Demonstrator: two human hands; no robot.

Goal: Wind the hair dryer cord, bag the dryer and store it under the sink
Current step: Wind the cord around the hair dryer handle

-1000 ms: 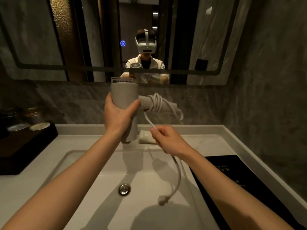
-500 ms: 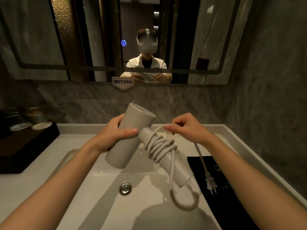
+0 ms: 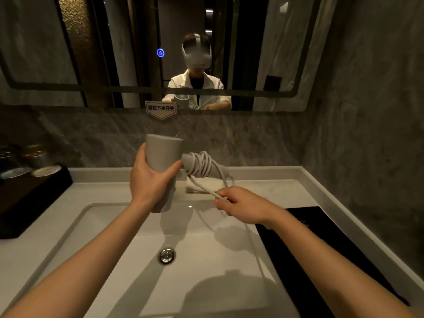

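A pale grey hair dryer is held upright over the white sink, its barrel gripped by my left hand. Its handle points right, with several turns of white cord wound around it. My right hand is below and right of the handle, pinching the free length of cord. That length trails down over the basin toward the front right and its plug is not visible.
A black mat lies on the counter to the right of the basin. A dark tray with lidded jars stands at the left. A folded white cloth sits behind the dryer. The drain is mid-basin; a mirror hangs above.
The dryer was tilted low over the basin half a second ago and is now raised upright. My right hand has dropped from above the handle to below it, drawing the cord down.
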